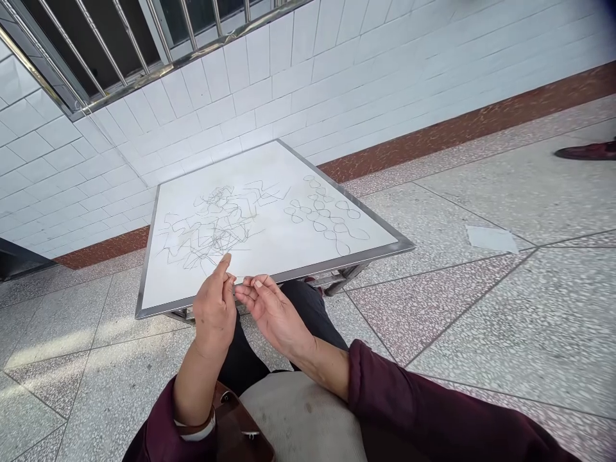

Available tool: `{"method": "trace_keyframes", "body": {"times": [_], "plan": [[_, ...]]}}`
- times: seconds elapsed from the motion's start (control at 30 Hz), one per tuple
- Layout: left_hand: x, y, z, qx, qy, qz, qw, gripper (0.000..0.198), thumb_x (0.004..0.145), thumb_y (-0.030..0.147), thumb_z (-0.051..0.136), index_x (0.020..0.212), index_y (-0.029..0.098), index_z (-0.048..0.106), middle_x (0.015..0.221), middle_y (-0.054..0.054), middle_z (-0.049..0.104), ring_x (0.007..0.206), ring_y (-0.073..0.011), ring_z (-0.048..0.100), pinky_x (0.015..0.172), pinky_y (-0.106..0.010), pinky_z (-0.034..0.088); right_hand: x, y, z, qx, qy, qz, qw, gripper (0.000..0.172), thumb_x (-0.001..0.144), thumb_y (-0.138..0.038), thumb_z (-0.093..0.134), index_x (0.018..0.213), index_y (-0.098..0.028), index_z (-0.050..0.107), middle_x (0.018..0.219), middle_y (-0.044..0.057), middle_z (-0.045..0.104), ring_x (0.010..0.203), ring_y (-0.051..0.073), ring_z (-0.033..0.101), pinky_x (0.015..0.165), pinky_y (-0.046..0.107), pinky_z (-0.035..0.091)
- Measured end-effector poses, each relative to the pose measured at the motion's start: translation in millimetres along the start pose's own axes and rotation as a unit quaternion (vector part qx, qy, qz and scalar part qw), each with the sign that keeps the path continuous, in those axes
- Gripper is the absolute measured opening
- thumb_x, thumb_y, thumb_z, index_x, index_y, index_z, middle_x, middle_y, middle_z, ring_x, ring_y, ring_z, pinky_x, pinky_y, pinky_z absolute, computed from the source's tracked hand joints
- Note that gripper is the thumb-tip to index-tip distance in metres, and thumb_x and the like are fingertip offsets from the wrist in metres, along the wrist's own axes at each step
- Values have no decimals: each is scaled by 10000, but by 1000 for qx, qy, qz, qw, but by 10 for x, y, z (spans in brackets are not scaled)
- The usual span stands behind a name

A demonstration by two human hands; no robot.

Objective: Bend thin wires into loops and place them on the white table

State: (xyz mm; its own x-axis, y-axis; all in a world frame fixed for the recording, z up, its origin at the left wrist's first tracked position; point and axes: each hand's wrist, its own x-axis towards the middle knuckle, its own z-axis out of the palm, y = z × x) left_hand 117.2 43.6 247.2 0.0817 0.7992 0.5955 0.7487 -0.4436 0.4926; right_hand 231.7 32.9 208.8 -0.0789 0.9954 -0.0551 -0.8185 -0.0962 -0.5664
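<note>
My left hand [215,308] is raised just in front of the table's near edge, its thumb and fingers closed in a pinch. Facing it, my right hand [275,314] pinches too, thumb against forefinger. A thin wire [239,278] seems to run between the two sets of fingertips; most of it is hidden by the fingers. Beyond my hands lies a tangle of bent thin wires [224,224] on the left part of the white tabletop [274,256]. Several wires shaped into joined loops [332,215] lie spread out on the right part.
A grey metal edge [337,258] frames the low table, which stands by a white tiled wall [269,96]. Barred windows [120,45] are at upper left. A pale sheet [491,239] lies on the speckled floor. Another person's dark red shoe [590,151] shows at far right.
</note>
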Motion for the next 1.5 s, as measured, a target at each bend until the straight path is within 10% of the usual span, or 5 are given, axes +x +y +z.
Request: {"method": "trace_keyframes", "body": {"times": [0.33, 0.7, 1.23, 1.5], "plan": [[-2, -126, -15, -38, -49, 65, 996, 414, 986, 149, 454, 1372, 272, 540, 952, -23, 706, 868, -126, 680, 801, -281, 586, 27, -60, -96, -105, -47, 8, 993, 178, 901, -402, 586, 857, -243, 520, 964, 7, 618, 924, 166, 655, 898, 381, 536], [96, -186, -155, 27, -133, 232, 963, 649, 983, 97, 441, 1554, 301, 208, 961, -35, 679, 887, -132, 677, 811, -273, 589, 239, -251, -289, -452, -153, -196, 857, 216, 893, -241, 601, 1103, -263, 646, 886, 21, 575, 795, 166, 557, 706, 324, 500], [50, -38, -139, 47, -16, 221, 974, 770, 964, 141, 536, 1569, 298, 88, 993, -36, 704, 792, -119, 694, 672, -223, 597, 128, -272, -190, -295, -178, -85, 935, 229, 916, -360, 636, 1121, -259, 644, 748, -33, 491, 623, 107, 443, 582, 242, 420], [110, -39, -208, 28, -51, 267, 962, 717, 966, 118, 505, 1562, 293, 145, 928, -23, 685, 771, -114, 657, 615, -186, 553, 121, -331, -163, -299, -182, -56, 935, 212, 927, -418, 616, 1030, -234, 639, 791, -20, 529, 705, 126, 482, 694, 281, 418]]}}
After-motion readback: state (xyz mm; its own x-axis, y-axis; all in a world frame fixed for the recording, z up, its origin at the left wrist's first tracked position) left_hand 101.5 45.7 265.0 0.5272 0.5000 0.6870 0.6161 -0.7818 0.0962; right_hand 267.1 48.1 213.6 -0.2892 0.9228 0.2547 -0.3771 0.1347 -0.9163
